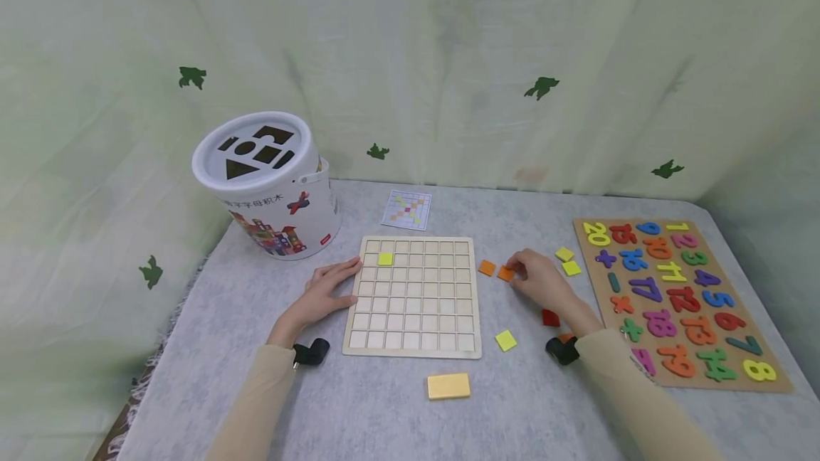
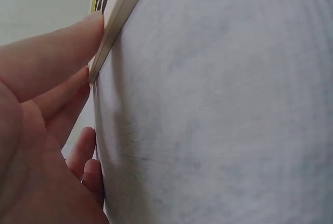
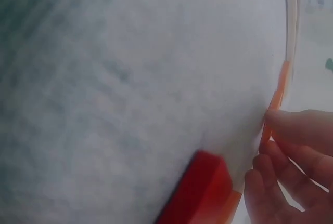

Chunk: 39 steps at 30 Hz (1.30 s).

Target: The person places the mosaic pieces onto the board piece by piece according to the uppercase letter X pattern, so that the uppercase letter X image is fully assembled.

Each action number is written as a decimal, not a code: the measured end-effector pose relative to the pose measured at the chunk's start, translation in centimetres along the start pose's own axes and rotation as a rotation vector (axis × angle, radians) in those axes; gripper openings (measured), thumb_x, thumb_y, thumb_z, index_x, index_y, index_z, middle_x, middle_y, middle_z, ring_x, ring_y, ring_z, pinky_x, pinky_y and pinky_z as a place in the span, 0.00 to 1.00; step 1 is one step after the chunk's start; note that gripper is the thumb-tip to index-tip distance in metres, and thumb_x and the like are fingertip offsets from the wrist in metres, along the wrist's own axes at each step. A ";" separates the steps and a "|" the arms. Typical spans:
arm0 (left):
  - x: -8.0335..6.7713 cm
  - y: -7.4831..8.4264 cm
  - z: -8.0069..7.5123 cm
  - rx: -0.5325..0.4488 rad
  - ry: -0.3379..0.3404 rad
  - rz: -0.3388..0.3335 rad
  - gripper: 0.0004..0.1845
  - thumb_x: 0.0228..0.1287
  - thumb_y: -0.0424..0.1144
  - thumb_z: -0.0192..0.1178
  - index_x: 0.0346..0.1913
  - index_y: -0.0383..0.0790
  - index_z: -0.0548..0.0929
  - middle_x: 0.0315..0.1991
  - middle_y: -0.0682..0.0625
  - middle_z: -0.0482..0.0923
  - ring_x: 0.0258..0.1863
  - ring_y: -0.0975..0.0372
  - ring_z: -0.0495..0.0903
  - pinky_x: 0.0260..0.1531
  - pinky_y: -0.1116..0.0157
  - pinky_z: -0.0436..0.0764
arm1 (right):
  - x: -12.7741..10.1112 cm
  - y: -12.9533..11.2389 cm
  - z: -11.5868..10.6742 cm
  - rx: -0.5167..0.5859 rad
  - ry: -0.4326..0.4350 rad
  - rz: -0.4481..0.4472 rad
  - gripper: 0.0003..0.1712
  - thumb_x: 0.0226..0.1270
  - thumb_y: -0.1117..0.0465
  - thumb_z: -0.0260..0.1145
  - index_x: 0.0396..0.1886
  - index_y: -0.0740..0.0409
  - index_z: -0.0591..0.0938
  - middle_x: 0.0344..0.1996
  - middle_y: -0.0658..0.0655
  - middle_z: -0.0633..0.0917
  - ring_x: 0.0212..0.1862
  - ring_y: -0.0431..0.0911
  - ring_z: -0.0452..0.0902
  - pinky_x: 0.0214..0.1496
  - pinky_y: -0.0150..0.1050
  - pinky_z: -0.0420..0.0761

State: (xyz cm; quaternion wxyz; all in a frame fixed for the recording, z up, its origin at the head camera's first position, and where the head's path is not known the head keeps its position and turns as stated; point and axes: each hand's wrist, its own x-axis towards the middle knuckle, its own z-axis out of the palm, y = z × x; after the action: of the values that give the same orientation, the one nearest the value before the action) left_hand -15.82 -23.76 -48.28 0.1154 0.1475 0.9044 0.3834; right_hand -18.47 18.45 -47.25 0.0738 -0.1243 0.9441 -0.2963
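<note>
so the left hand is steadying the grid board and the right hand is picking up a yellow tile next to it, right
Not quite. The left hand does rest against the grid board, but the tile under the right hand is an orange tile, not yellow. The head view shows it, and the right wrist view shows the fingertips on its orange edge.

Head view: even, soft, bright lighting; faint shadows; no glare; wide-angle bending at the edges. Both wrist views: close-range blur, out of focus, washed out toward 12 o'clock.
</note>
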 end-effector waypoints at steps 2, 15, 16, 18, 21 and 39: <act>0.0 0.0 0.0 -0.002 0.002 0.001 0.36 0.62 0.36 0.64 0.72 0.38 0.62 0.74 0.47 0.52 0.67 0.45 0.46 0.56 0.41 0.46 | 0.1 0.0 0.0 0.007 -0.001 -0.001 0.13 0.58 0.71 0.67 0.44 0.63 0.81 0.40 0.57 0.80 0.42 0.51 0.73 0.48 0.47 0.75; -0.1 0.1 0.0 -0.004 0.002 0.003 0.36 0.62 0.37 0.63 0.72 0.38 0.62 0.74 0.47 0.52 0.67 0.45 0.46 0.56 0.42 0.46 | 1.8 -2.9 -0.1 0.104 0.042 -0.156 0.12 0.57 0.71 0.67 0.43 0.64 0.82 0.40 0.56 0.81 0.42 0.50 0.75 0.45 0.44 0.77; -0.1 0.1 0.0 -0.005 0.003 0.006 0.36 0.62 0.37 0.63 0.72 0.38 0.62 0.74 0.47 0.52 0.67 0.45 0.46 0.56 0.42 0.47 | 2.2 -3.2 0.1 0.104 0.036 -0.173 0.12 0.57 0.71 0.67 0.43 0.64 0.82 0.39 0.56 0.81 0.42 0.49 0.75 0.45 0.44 0.77; -0.1 0.1 0.0 -0.007 0.003 0.008 0.36 0.63 0.37 0.63 0.72 0.38 0.62 0.74 0.47 0.52 0.67 0.45 0.46 0.56 0.42 0.46 | 2.7 -3.9 0.3 0.106 0.023 -0.208 0.12 0.57 0.71 0.67 0.42 0.64 0.82 0.39 0.55 0.81 0.42 0.49 0.75 0.44 0.43 0.77; -0.2 0.0 0.0 -0.011 0.003 0.007 0.36 0.63 0.38 0.63 0.72 0.38 0.63 0.74 0.47 0.52 0.67 0.45 0.46 0.56 0.42 0.46 | 3.6 -4.8 0.8 0.109 -0.003 -0.256 0.12 0.57 0.72 0.68 0.42 0.64 0.82 0.38 0.56 0.80 0.41 0.49 0.75 0.44 0.43 0.77; -0.1 0.1 0.1 -0.021 0.002 -0.002 0.36 0.63 0.38 0.63 0.72 0.38 0.62 0.74 0.47 0.52 0.67 0.45 0.46 0.56 0.42 0.46 | 6.7 -7.3 3.4 -0.046 -0.102 -0.257 0.14 0.56 0.75 0.59 0.39 0.60 0.83 0.34 0.51 0.79 0.38 0.46 0.72 0.44 0.40 0.74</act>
State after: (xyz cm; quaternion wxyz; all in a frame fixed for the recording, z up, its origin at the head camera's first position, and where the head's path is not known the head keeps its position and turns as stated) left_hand -15.68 -23.72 -48.26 0.1162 0.1448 0.9007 0.3927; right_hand -22.72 8.93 -46.22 0.0801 -0.2608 0.9219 -0.2751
